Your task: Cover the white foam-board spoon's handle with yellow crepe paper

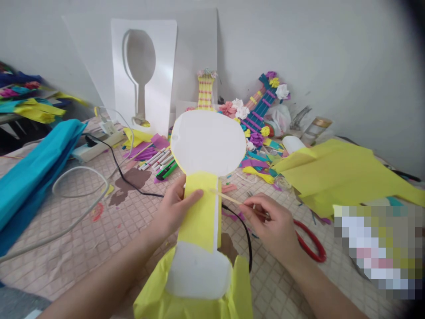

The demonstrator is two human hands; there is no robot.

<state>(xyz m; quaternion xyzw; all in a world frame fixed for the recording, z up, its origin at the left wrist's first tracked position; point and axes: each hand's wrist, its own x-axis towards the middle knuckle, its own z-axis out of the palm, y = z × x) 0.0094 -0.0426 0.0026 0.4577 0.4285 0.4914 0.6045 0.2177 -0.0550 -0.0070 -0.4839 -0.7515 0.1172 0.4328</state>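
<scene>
A white board cutout (209,141), shaped like a small guitar with a round end and a neck, stands in front of me. Yellow crepe paper (199,208) wraps its neck, and more hangs loose around the lower end. My left hand (179,201) grips the neck from the left, thumb lying on the yellow paper. Between the fingers of my right hand (270,221) is a thin wooden stick (229,198), its tip at the neck's right edge. Behind that hand lie red-handled scissors (310,243), partly hidden by it.
Finished paper-flowered guitars (262,106) lean at the back, near a white board with a cut-out shape (169,66). Blue crepe paper (43,164) lies left, a yellow sheet (341,173) right. Markers (156,158), a green cutter (167,170), a power strip (98,146) and cords are on the table.
</scene>
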